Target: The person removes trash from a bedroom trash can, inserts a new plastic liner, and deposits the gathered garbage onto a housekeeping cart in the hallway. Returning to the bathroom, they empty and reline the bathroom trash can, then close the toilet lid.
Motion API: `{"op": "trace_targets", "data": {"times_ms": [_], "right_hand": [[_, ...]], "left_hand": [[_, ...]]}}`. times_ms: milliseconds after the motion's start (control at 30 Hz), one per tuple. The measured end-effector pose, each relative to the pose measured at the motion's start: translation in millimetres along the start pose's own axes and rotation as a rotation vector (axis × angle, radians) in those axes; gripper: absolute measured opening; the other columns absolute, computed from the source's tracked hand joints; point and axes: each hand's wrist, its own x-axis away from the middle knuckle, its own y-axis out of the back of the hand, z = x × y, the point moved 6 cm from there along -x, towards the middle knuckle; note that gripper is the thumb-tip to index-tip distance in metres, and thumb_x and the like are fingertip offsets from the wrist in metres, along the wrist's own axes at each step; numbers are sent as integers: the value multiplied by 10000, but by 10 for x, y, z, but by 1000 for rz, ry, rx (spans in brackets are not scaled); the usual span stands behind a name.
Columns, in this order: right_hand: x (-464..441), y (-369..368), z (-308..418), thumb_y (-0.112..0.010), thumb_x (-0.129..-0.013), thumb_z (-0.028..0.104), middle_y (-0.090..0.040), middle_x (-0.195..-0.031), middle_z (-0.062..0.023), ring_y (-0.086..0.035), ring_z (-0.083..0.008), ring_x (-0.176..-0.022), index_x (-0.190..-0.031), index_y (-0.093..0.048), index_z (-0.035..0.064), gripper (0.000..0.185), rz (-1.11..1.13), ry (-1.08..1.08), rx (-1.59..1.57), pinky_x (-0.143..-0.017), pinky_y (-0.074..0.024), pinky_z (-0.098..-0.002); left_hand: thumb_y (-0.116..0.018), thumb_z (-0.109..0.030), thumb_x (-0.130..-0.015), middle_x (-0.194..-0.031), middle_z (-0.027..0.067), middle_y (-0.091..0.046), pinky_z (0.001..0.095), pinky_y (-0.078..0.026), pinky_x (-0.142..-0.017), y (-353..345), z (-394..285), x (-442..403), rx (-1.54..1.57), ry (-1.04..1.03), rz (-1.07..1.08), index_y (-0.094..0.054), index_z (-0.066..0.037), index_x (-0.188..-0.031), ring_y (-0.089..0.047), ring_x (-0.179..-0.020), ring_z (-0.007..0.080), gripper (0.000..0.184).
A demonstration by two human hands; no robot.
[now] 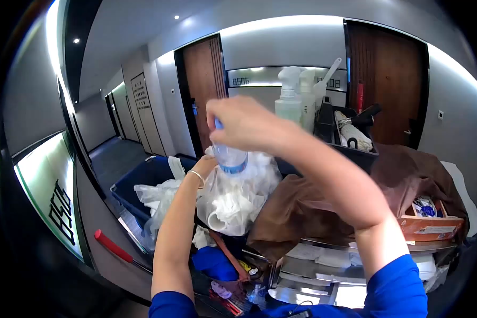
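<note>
A clear plastic bottle (231,158) with a blue label hangs tilted from my right hand (245,124), whose fingers are wrapped round its blue-capped top. Below and behind the bottle is a translucent plastic bag (236,204) stuffed with white crumpled material. My left hand (205,163), with a bracelet at the wrist, is at the bag's upper left edge, left of the bottle. Its fingers are mostly hidden behind the bottle and the bag, so I cannot make out what they hold.
A blue cart bin (133,192) stands at the left. Spray bottles (289,103) and a black caddy (350,143) are behind my right arm. Brown cloth (297,212) drapes the cart, with an orange box (430,227) at the right. A red handle (113,246) juts out at the lower left.
</note>
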Motion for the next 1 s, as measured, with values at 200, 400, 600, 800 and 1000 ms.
{"op": "trace_targets", "data": {"times_ms": [200, 400, 600, 800, 1000], "right_hand": [[59, -1149, -722, -594, -616, 170, -596, -692, -128, -589, -253, -617, -735, -571, 28, 187, 624, -423, -51, -545, -460, -343], [-4, -2151, -802, -600, -632, 159, -603, -892, -136, -573, -271, -861, -830, -618, 44, 230, 412, -220, 48, -735, -452, -374], [-65, -566, -306, -555, -674, 160, -618, -859, -161, -594, -293, -819, -886, -631, 23, 263, 224, -38, 59, -737, -459, -365], [385, -773, -98, -591, -691, 147, -608, -869, -189, -583, -303, -847, -919, -616, -3, 274, 380, -24, 115, -760, -454, -360], [276, -1384, -461, -652, -662, 183, -615, -796, -184, -616, -254, -650, -942, -599, -19, 348, 555, -181, -29, -594, -497, -331]], "left_hand": [[-572, -190, -704, -767, 135, -625, 322, -441, -658, 205, 21, 228, -724, 12, 16, -621, 10, -814, -585, -707, 222, 233], [-573, -184, -674, -851, 195, -604, 369, -457, -741, 349, 415, 13, -1034, -39, 22, -640, -47, -814, -584, -823, 328, 207], [-606, -200, -649, -817, 201, -604, 378, -458, -729, 286, 371, 80, -887, -12, -23, -634, -18, -792, -587, -791, 334, 233], [-530, -224, -714, -867, 186, -605, 373, -454, -760, 184, 458, -117, -915, 68, -64, -632, -28, -844, -583, -833, 320, 256], [-588, -120, -691, -853, 133, -603, 378, -453, -735, 439, 98, -73, -868, -160, -331, -586, -97, -991, -573, -833, 295, 301]]}}
